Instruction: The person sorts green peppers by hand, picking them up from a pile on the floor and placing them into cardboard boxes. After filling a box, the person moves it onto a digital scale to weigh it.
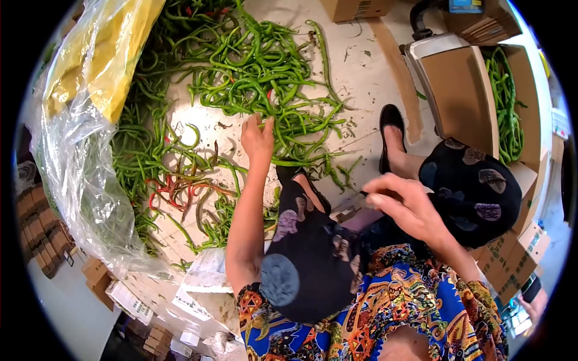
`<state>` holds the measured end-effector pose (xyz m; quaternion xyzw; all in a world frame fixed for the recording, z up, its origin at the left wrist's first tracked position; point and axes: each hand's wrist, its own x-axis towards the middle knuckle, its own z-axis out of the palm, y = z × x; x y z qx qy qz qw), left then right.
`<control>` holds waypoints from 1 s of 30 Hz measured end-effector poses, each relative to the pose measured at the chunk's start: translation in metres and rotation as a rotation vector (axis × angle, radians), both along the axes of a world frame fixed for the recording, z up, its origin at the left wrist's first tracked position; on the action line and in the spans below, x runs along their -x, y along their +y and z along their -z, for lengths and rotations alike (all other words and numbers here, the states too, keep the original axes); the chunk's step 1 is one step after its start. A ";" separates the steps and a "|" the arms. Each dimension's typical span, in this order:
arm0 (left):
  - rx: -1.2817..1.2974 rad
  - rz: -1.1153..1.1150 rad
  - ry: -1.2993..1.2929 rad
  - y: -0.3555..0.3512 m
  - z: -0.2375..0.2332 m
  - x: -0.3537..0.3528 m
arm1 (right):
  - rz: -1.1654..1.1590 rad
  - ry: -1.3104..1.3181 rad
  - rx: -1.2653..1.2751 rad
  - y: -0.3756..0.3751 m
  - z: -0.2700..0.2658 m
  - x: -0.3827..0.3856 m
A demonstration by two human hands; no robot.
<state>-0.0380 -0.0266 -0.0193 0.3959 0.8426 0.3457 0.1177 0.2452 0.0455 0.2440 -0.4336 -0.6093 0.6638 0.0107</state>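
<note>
A large heap of long green peppers [253,66] lies spread over the pale floor. My left hand [257,137] is at the near edge of this heap, its fingers bent over the peppers; whether it grips one is hidden. Several red peppers [180,191] lie to its left among green ones. My right hand [400,201] is raised above my lap, thumb and fingers apart, with nothing visible between them.
Clear plastic sheeting [90,174] with a yellow part borders the heap on the left. A cardboard box [533,90] holding green peppers stands at the right, beside a metal-edged tray [442,45]. Cartons [509,259] and another person's hand [534,305] are at lower right.
</note>
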 end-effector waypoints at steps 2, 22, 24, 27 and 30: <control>0.053 -0.031 0.132 0.024 0.008 0.005 | -0.009 -0.026 0.059 -0.003 0.038 0.014; -0.070 0.070 -0.257 -0.038 -0.055 -0.072 | 0.660 0.249 0.433 0.035 0.163 0.048; 0.064 -0.258 -0.205 -0.063 -0.025 -0.053 | 0.551 0.195 0.291 0.039 0.171 0.029; 0.263 -0.309 -0.375 -0.087 0.027 -0.051 | 0.413 0.121 0.297 0.019 0.181 0.037; 0.170 -0.459 -0.574 -0.074 0.013 -0.058 | 0.267 0.073 0.353 0.013 0.189 0.035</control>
